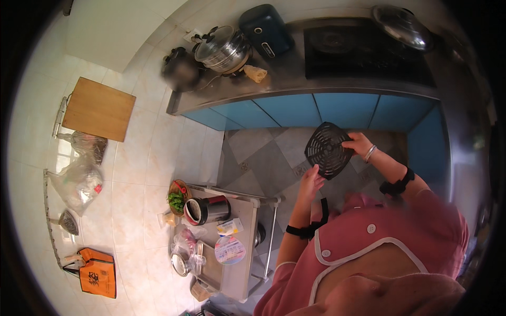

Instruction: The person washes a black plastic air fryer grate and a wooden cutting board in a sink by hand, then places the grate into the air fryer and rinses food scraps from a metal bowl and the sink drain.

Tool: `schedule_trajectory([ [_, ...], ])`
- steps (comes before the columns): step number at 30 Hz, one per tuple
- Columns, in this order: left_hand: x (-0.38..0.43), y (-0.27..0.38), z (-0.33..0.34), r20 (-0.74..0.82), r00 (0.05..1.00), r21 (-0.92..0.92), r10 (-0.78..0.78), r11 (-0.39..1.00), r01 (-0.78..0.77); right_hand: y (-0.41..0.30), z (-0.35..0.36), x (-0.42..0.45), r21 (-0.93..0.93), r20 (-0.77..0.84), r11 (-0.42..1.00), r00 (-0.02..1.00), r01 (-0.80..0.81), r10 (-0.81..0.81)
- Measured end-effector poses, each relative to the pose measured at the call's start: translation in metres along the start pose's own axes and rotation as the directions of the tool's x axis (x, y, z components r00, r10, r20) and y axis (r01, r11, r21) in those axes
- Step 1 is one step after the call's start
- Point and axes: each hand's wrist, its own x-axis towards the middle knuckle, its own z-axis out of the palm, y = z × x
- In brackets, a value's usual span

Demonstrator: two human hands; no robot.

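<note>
A black slotted square tray with rounded corners, like an air-fryer rack (329, 151), is held above the floor in front of my body. My right hand (357, 144) grips its right edge between thumb and fingers and wears a silver bracelet at the wrist. My left hand (310, 183) holds the lower edge with its fingertips. Both forearms carry black straps. Farther forward, a dark blue box-shaped appliance (268, 33) stands on the counter, left of a black cooktop (355, 55).
The steel counter (284, 83) carries a lidded steamer pot (223, 51), a loofah-like piece (255, 73) and a large metal lid (401, 27). To my left, a trolley table (241, 284) holds a steel-and-red appliance (207, 209), a basket of green vegetables (178, 199) and bags. A wooden board (99, 109) hangs on the wall.
</note>
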Motion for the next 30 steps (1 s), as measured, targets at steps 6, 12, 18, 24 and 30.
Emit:
schedule_trajectory([
  [6,0.060,0.050,-0.070,0.005,0.950,-0.443,0.313,0.852,-0.279,-0.029,0.059,0.107,0.072,0.243,0.949,0.928,-0.307,0.282],
  [12,0.121,0.129,-0.155,-0.104,0.954,-0.416,0.283,0.858,-0.300,-0.062,0.082,0.272,-0.563,0.102,0.757,0.937,0.332,-0.335],
  [18,0.156,0.219,-0.189,-0.125,0.948,-0.321,0.292,0.893,-0.317,-0.140,0.112,0.421,-0.591,-0.227,0.784,0.895,0.187,-0.384],
  [24,0.191,0.271,-0.214,-0.099,0.946,-0.301,0.308,0.897,-0.324,-0.197,0.128,0.535,-0.414,-0.600,0.910,0.749,0.012,-0.282],
  [30,0.230,0.310,-0.224,-0.082,0.957,-0.207,0.279,0.934,-0.290,-0.205,0.118,0.574,-0.158,-0.647,0.985,0.761,-0.074,-0.047],
])
